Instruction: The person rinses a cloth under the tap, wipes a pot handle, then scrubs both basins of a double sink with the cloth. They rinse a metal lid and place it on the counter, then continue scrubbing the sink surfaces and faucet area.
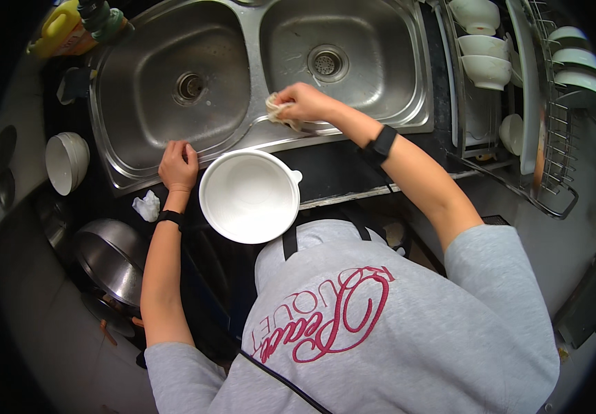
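Observation:
My right hand [306, 103] grips a crumpled off-white cloth [281, 111] against the front of the divider of a stainless steel double sink [255, 57]. My left hand [179, 165] rests on the sink's front rim at the left basin, fingers curled together, with no object visible in it. Between my forearms, at the counter's front edge, is a round white plastic bowl [250, 196] with a small tab on its rim; nothing shows inside it. A wad of white material [147, 206] lies on the black counter beside my left wrist.
White bowls [67, 163] stand nested left of the sink. A yellow jug [62, 26] is at the upper left. Metal bowls [112, 259] sit at lower left. To the right, a metal dish rack [551, 181] holds several white bowls [486, 71] and plates.

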### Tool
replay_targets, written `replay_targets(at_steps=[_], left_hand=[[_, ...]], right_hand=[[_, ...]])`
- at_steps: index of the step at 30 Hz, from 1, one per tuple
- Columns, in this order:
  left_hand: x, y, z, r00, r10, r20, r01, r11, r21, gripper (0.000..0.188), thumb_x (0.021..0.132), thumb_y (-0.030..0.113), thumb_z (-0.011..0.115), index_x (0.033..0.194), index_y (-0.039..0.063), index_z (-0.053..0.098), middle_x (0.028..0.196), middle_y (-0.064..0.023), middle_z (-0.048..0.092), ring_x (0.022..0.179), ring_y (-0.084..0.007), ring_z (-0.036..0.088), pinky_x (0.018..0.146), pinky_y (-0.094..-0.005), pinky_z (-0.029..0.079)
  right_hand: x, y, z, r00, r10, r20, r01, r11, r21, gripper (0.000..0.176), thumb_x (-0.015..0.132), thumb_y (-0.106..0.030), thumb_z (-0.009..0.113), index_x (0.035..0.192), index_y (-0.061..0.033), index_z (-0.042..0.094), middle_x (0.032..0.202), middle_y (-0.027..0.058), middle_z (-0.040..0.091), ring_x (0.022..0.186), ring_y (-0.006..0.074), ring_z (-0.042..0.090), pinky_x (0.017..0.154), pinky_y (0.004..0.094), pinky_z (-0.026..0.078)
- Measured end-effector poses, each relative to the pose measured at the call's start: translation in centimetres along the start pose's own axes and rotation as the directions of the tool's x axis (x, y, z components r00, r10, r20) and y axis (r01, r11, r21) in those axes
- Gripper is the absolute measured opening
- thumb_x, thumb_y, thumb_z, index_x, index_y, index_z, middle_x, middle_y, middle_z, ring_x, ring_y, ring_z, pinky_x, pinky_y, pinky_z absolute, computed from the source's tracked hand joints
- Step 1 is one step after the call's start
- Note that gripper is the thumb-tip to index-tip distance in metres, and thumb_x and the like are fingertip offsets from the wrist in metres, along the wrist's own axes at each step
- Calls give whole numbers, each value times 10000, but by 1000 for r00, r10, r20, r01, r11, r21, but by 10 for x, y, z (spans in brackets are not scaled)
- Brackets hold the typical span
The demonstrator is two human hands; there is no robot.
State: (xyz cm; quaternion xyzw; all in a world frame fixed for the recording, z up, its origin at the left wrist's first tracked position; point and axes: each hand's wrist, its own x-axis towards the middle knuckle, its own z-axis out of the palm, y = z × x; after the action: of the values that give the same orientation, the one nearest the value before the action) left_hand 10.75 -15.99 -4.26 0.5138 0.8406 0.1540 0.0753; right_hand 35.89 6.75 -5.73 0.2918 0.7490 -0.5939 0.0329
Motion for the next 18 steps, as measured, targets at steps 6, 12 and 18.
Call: replay_targets(at_steps=[6,12,18], left_hand=[[0,2,-2,999,-41,19,41,999,-29,131,814,207,536,793,111,622,758,-42,564,683,-265,593,590,-379,472],[1,4,-5,999,-40,21,41,998,-53,134,804,203,538,801,95,618,766,-62,564,694,-281,592,604,-383,472],[2,3,-4,998,-55,36,58,995,-83,109,781,185,553,779,89,605,766,-64,557,701,-289,585,600,-392,472]], right_hand=[[97,-29,-65,869,-104,-484,37,988,-147,298,734,-190,715,991,-46,669,875,132,688,777,223,671,705,317,522],[55,-36,-19,937,-214,-276,110,931,-348,202,675,-132,670,872,-90,688,834,161,646,824,343,624,723,407,497],[75,-39,-41,984,-125,-127,71,930,-361,263,675,-134,702,927,-64,681,854,144,674,816,323,644,728,396,504]])
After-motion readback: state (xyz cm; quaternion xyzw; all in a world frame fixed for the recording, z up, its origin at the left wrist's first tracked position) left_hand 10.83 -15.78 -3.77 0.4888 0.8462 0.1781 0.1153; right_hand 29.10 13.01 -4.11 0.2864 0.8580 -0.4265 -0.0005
